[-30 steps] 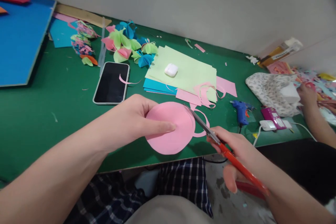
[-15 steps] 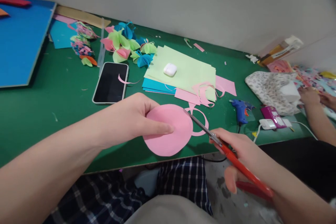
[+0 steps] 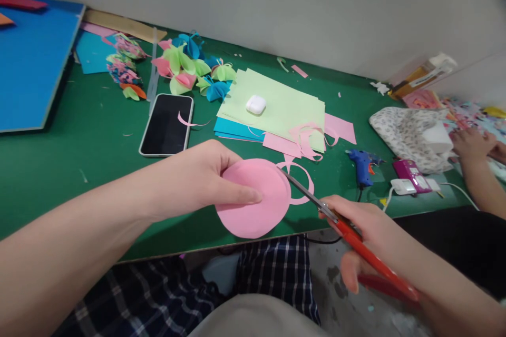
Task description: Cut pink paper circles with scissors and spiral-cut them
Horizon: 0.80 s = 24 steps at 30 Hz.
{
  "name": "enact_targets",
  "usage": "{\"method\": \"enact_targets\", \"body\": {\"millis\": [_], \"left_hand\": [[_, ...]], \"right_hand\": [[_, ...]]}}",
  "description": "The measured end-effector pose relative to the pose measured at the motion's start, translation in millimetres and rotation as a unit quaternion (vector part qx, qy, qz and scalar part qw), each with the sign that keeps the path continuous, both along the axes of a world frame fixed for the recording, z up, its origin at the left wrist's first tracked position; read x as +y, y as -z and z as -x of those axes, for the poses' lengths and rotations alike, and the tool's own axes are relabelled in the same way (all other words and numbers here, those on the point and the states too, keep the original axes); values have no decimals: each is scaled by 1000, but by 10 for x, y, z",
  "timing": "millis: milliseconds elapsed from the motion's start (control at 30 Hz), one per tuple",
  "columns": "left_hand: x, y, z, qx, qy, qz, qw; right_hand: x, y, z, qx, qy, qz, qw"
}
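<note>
My left hand [image 3: 221, 176] pinches a round piece of pink paper [image 3: 256, 218], thumb on top and fingers hidden beneath it. The disc hangs over the table's front edge. My right hand [image 3: 359, 226] grips red-handled scissors [image 3: 363, 250], whose blades reach the upper right rim of the disc. A thin pink paper ring [image 3: 310, 184] lies on the table behind the blades. Past the disc are light green sheets [image 3: 276, 89] with a white earbud case [image 3: 256, 105] on them, and curled pink paper strips [image 3: 306, 142].
A phone [image 3: 168, 125] lies left of the paper, with folded paper petals [image 3: 179, 66] behind it. A blue board [image 3: 35, 63] covers the left corner. Right are a blue glue gun [image 3: 361, 166], a purple power strip [image 3: 413, 175], a patterned cloth [image 3: 399, 131] and another person's hands [image 3: 472, 145].
The scissors and my right hand have shifted slightly right and down. The pink disc has dipped a little in my left hand. The other person's hands have moved.
</note>
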State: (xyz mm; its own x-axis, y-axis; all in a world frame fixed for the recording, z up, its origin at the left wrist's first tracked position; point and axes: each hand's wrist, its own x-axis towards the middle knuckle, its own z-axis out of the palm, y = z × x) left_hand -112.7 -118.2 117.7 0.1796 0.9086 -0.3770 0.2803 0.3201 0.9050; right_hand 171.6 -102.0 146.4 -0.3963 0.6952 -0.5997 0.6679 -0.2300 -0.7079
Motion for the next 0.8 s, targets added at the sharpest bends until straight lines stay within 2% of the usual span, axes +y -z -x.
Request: {"method": "enact_targets", "body": {"millis": [100, 133, 167, 200, 233, 267, 333, 400, 467, 567, 700, 800], "left_hand": [[3, -10, 1, 11, 6, 7, 1000], [5, -15, 7, 18, 8, 10, 1000], [6, -21, 16, 28, 11, 13, 999], [7, -26, 27, 39, 11, 18, 999], [9, -30, 37, 51, 10, 22, 998], [10, -32, 46, 60, 8, 26, 998], [12, -33, 50, 69, 10, 35, 997], [16, -30, 23, 73, 27, 40, 996], [21, -32, -34, 92, 58, 45, 993], [30, -54, -139, 132, 107, 52, 984], [34, -90, -214, 145, 145, 63, 977], [28, -90, -201, 156, 152, 62, 974]], "right_hand": [[-25, -37, 36, 40, 69, 175, 981], [-31, -29, 19, 51, 88, 210, 972], [-34, -5, -20, 60, 96, 216, 970], [-35, 34, -76, 67, 93, 202, 973], [-34, 87, -143, 71, 79, 164, 981], [-31, 150, -211, 88, 64, 95, 989], [-26, 284, -298, 123, 50, 28, 991], [-21, 393, -255, 213, 58, -77, 972], [-9, 454, -74, 292, 63, -160, 941], [37, 473, 295, 325, 16, -255, 911], [87, 484, 568, 296, -58, -228, 926], [69, 506, 595, 287, -52, -220, 931]]}}
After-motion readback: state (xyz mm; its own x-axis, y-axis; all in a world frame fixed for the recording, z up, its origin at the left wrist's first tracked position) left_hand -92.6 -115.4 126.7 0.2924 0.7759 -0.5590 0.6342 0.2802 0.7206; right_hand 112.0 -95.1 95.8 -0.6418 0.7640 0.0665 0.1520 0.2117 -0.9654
